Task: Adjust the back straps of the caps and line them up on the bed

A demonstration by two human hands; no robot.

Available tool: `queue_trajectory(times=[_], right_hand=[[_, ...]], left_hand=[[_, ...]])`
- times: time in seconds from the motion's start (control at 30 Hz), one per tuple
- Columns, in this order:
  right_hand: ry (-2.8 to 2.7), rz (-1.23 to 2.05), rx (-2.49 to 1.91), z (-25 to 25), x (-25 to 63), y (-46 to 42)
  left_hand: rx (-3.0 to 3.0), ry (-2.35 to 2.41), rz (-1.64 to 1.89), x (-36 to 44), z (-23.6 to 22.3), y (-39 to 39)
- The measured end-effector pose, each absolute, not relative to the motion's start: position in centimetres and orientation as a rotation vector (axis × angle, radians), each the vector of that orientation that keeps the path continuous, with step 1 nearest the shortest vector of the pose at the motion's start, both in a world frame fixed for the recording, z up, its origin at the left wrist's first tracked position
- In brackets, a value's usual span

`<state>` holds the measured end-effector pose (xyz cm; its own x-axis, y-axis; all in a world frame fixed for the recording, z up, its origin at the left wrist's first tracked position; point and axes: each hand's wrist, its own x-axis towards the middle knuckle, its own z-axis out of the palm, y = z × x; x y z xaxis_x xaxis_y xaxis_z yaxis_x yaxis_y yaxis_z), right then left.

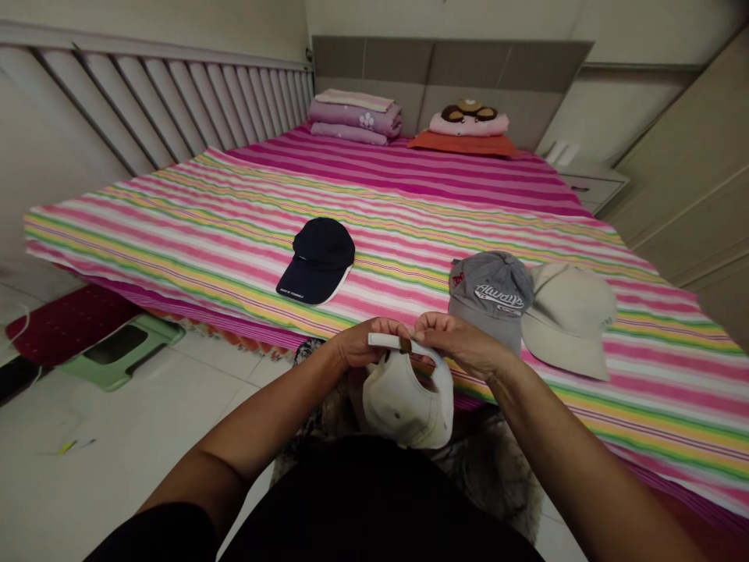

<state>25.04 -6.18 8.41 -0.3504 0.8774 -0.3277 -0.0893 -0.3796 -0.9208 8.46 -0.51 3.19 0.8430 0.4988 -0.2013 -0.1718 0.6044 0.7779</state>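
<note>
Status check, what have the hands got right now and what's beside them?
Left hand and right hand on the back strap of a cream cap. Cap held up in front of the bed. Gray cap on the striped bedsheet, just beyond the right hand.

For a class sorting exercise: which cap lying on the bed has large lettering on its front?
The grey baseball cap, with "Always" across its front; the navy cap and the beige cap show none.

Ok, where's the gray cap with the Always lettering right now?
In the head view, the gray cap lies on the striped bedsheet, just beyond the right hand, with a beige cap against its right side.
</note>
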Motion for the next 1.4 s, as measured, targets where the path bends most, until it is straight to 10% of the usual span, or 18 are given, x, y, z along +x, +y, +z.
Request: queue_trajectory(times=[1.4], right_hand=[[-1.265,1.925,-0.973,4.4,28.6,-5.6]], left_hand=[[0.892,0.37,0.39,7.1,5.6,1.5]])
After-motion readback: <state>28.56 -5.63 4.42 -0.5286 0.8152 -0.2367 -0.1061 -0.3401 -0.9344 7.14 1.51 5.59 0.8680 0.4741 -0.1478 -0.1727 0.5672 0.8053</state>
